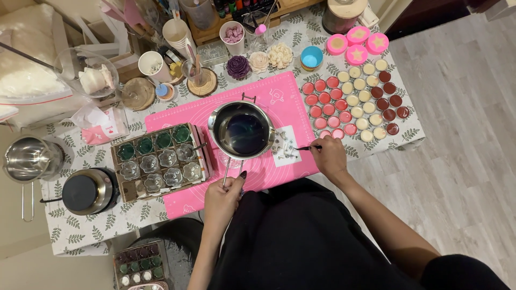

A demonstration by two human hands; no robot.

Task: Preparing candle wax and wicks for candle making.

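Observation:
My left hand (222, 196) grips the thin handle of a steel pouring pot (242, 130) holding dark green liquid, resting on a pink mat (285, 99). My right hand (329, 156) pinches dark tweezers (309, 147), their tip over a small white sheet (285, 145) with tiny pieces beside the pot. Left of the pot lies a brown tray of small glass cups (159, 162); the back row is filled green, the others look clear.
Rows of red, cream and dark round candles (355, 102) cover the table's right end. Pink star moulds (357, 43), flower candles (259, 60), cups and jars crowd the back. A black-lidded pot (86, 190) and steel pot (29, 158) stand left. Another cup tray (141, 264) sits below.

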